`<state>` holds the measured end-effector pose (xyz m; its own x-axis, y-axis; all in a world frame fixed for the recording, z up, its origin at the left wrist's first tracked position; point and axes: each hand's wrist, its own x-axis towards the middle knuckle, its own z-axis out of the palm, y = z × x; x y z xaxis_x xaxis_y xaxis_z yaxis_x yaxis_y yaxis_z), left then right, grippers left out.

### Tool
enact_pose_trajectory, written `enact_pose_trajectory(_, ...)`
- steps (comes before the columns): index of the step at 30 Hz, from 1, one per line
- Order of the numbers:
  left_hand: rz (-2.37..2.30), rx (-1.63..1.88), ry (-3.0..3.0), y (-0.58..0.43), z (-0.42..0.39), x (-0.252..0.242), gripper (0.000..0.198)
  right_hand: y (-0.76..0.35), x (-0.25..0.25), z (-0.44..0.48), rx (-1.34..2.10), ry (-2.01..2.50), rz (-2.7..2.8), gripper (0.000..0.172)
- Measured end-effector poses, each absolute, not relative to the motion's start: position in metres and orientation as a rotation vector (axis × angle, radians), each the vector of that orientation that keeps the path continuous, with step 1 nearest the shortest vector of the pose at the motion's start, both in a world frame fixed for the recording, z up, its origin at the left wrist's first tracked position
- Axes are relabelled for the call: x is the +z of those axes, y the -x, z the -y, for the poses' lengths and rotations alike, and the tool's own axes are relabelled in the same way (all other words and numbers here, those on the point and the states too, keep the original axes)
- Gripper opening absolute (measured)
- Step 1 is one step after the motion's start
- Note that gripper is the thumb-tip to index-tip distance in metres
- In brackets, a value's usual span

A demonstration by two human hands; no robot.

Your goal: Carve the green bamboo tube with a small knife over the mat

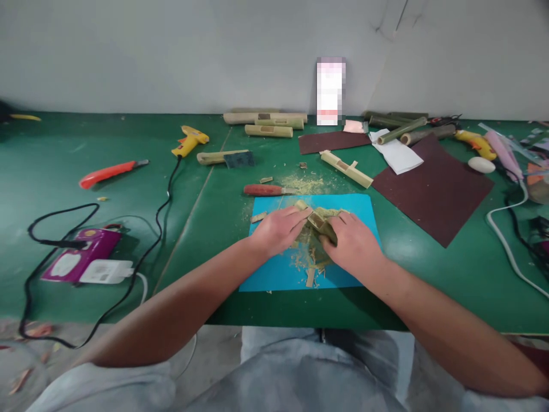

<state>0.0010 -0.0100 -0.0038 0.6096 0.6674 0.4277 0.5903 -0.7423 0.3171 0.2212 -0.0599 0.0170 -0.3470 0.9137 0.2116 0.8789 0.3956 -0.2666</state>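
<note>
Between my two hands is a short bamboo tube with a rectangular opening cut in its upper side. My left hand has its fingers closed around the tube's far left end. Around the near right end, my right hand is wrapped, thumb toward me. Under them lies a blue sheet, strewn with pale shavings and dust. A small bamboo chip rests on its near part. Just beyond the sheet is a chisel-like tool with a red handle, its metal end among sawdust.
Several cut bamboo tubes lie along the back wall. A notched bamboo piece and brown sandpaper-like sheets are to the right. At left are a yellow glue gun, a red utility knife, and a purple power strip with cords.
</note>
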Motion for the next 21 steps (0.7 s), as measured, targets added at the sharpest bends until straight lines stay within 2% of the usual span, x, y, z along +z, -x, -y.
enact_pose_trajectory(5, -1.058, 0.917, -2.688, 0.0017, 0.0123, -0.0054, 0.028, -0.2207, 0.012, 0.0552, 0.127, 1.55, 2.34, 0.012)
enact_pose_trajectory(16, -1.112, 0.769, -2.746, -0.0052, 0.0068, -0.0057, 0.035, -0.2146, 0.0104, 0.0562, 0.064, 1.543, 2.351, 0.01)
enact_pose_trajectory(21, -1.086, 0.805, -2.755, -0.0066, 0.0067, -0.0054, 0.036, -0.2143, 0.0111, 0.0567, 0.038, 1.549, 2.397, 0.01)
